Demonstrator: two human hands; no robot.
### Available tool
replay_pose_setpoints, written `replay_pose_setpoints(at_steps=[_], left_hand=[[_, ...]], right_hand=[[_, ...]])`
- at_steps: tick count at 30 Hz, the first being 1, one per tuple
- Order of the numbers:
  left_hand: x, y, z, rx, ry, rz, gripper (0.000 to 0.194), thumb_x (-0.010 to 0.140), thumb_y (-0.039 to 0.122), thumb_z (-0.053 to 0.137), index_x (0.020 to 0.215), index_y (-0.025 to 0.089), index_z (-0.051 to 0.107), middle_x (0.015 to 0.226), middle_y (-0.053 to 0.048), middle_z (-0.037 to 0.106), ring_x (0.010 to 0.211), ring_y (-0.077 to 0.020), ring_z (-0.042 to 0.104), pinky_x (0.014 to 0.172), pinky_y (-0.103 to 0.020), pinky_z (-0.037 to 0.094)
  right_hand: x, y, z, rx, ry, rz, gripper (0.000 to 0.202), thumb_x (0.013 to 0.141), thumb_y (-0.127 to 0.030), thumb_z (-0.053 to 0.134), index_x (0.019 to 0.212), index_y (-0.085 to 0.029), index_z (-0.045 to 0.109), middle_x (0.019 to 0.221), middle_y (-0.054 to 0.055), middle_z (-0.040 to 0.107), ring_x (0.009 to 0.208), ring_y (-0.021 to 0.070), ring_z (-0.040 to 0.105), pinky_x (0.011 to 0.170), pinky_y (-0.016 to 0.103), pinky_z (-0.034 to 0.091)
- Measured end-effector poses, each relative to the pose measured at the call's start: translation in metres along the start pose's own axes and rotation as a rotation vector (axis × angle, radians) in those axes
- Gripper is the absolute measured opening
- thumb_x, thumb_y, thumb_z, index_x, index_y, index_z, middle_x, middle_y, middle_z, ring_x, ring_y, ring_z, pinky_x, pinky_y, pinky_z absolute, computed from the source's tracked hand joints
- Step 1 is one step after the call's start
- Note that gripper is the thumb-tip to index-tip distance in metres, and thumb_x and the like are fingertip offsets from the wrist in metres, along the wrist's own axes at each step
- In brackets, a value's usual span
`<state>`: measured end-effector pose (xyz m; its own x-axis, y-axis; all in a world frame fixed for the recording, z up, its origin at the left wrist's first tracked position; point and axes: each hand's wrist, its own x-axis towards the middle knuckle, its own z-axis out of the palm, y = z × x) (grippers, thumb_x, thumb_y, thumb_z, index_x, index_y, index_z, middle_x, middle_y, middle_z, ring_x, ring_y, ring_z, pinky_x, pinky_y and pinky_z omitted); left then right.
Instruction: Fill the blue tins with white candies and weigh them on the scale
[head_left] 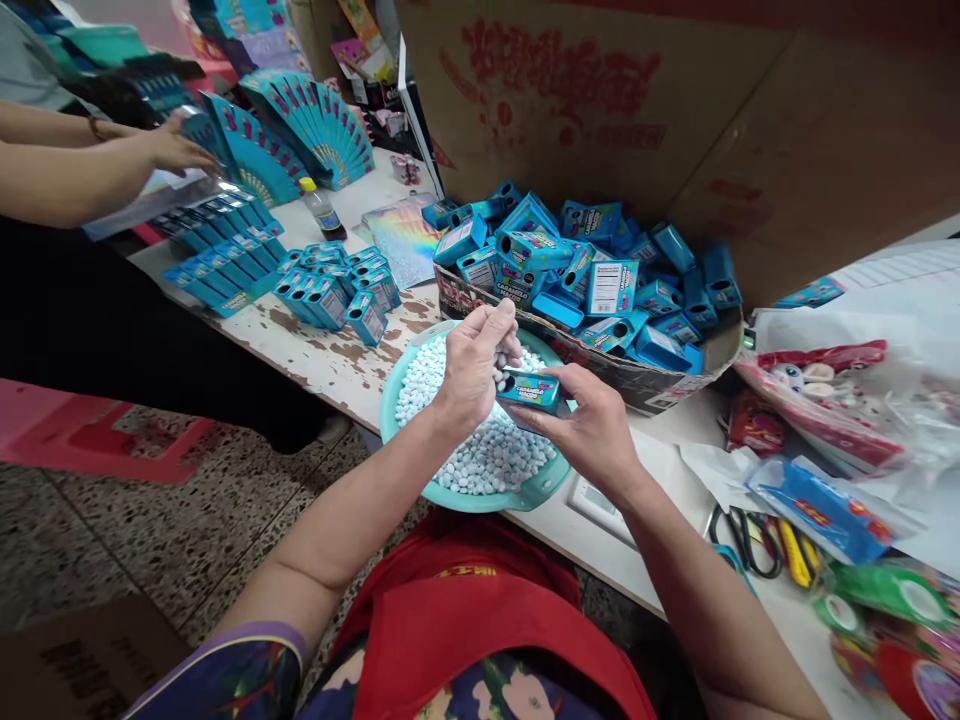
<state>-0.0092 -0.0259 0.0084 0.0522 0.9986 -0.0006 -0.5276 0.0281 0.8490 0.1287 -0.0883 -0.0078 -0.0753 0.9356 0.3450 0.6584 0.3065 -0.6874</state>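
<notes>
Your left hand (474, 362) was partly curled over the basin (388, 405), its bent fingers loosely closed around a few white pieces (500, 376); your right hand (592, 418) pinched the small blue box (531, 391) between thumb and fingers, just above the basin, its end opening facing your left fingers; a firm pinch that did not crush the walls, fingertips close to the opening and only a few pieces released at once probably suited this step best; the carton (645, 394) of similar boxes stood just behind the basin.
</notes>
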Motion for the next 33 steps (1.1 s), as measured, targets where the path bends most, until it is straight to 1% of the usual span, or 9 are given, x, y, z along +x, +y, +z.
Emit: replay_pose_setpoints(at_steps=[8,11,14,16,18,21,24,28,33], left_hand=[[0.005,-0.001,0.004,-0.019,0.017,-0.026,0.048,0.075,0.057,0.077,0.064,0.019,0.049,0.05,0.009,0.029,0.038,-0.0029,0.027,0.035,-0.02,0.019],[0.008,0.004,0.0,-0.023,0.009,-0.051,0.047,0.076,0.054,0.077,0.066,0.019,0.049,0.051,0.01,0.028,0.038,-0.0029,0.024,0.035,-0.02,0.017],[0.01,0.003,-0.018,0.089,0.051,0.02,0.043,0.08,0.055,0.072,0.067,0.021,0.049,0.052,0.008,0.033,0.039,-0.0052,0.029,0.037,-0.021,0.024],[0.01,-0.004,-0.037,0.38,-0.007,0.056,0.039,0.082,0.054,0.068,0.068,0.021,0.052,0.055,0.004,0.046,0.049,-0.0093,0.046,0.047,-0.022,0.039],[0.007,-0.014,-0.057,0.779,-0.182,0.078,0.03,0.08,0.05,0.069,0.073,0.022,0.06,0.074,-0.001,0.065,0.077,-0.0173,0.063,0.073,-0.029,0.051],[0.0,-0.027,-0.078,1.174,-0.347,0.115,0.024,0.082,0.045,0.064,0.094,0.024,0.067,0.114,-0.006,0.07,0.117,-0.0266,0.059,0.105,-0.04,0.042],[-0.007,-0.031,-0.084,1.256,-0.285,0.085,0.03,0.087,0.044,0.055,0.105,0.023,0.066,0.121,-0.008,0.068,0.119,-0.0275,0.059,0.106,-0.04,0.042],[-0.011,-0.031,-0.081,1.237,-0.236,0.06,0.027,0.087,0.044,0.055,0.098,0.023,0.067,0.115,-0.007,0.071,0.115,-0.0271,0.062,0.105,-0.037,0.043],[-0.013,-0.034,-0.081,1.242,-0.19,0.059,0.024,0.088,0.042,0.056,0.098,0.024,0.068,0.115,-0.005,0.071,0.115,-0.0264,0.062,0.103,-0.036,0.044]], right_hand=[[0.0,0.003,0.003,-0.007,0.018,0.018,0.035,0.074,-0.044,0.081,0.1,-0.022,0.071,0.096,0.006,0.074,0.089,0.024,0.068,0.08,0.036,0.051],[-0.008,0.006,-0.003,0.083,0.039,0.067,0.037,0.073,-0.043,0.083,0.101,-0.022,0.071,0.096,0.004,0.074,0.087,0.0221,0.068,0.079,0.034,0.052],[-0.027,0.017,-0.02,0.195,0.132,0.17,0.04,0.071,-0.043,0.085,0.103,-0.023,0.071,0.094,0.002,0.074,0.084,0.0201,0.069,0.078,0.033,0.054],[-0.044,0.03,-0.035,0.199,0.257,0.266,0.042,0.069,-0.044,0.085,0.103,-0.023,0.071,0.092,0.001,0.074,0.08,0.0196,0.069,0.075,0.033,0.054],[-0.062,0.046,-0.049,0.148,0.392,0.351,0.045,0.067,-0.045,0.086,0.103,-0.022,0.071,0.092,0.002,0.074,0.078,0.0199,0.068,0.075,0.034,0.055],[-0.089,0.074,-0.064,0.029,0.525,0.473,0.047,0.064,-0.046,0.085,0.1,-0.02,0.071,0.087,0.002,0.072,0.076,0.0197,0.066,0.073,0.035,0.054],[-0.112,0.104,-0.066,-0.037,0.564,0.594,0.048,0.064,-0.048,0.083,0.1,-0.018,0.069,0.084,0.002,0.07,0.074,0.0195,0.064,0.073,0.035,0.053],[-0.128,0.133,-0.054,0.01,0.561,0.685,0.051,0.063,-0.047,0.082,0.101,-0.017,0.065,0.088,0.004,0.07,0.078,0.0209,0.065,0.078,0.039,0.053],[-0.132,0.129,-0.05,0.076,0.558,0.662,0.06,0.064,-0.045,0.083,0.114,-0.018,0.062,0.114,0.01,0.069,0.102,0.0243,0.065,0.092,0.043,0.052]])
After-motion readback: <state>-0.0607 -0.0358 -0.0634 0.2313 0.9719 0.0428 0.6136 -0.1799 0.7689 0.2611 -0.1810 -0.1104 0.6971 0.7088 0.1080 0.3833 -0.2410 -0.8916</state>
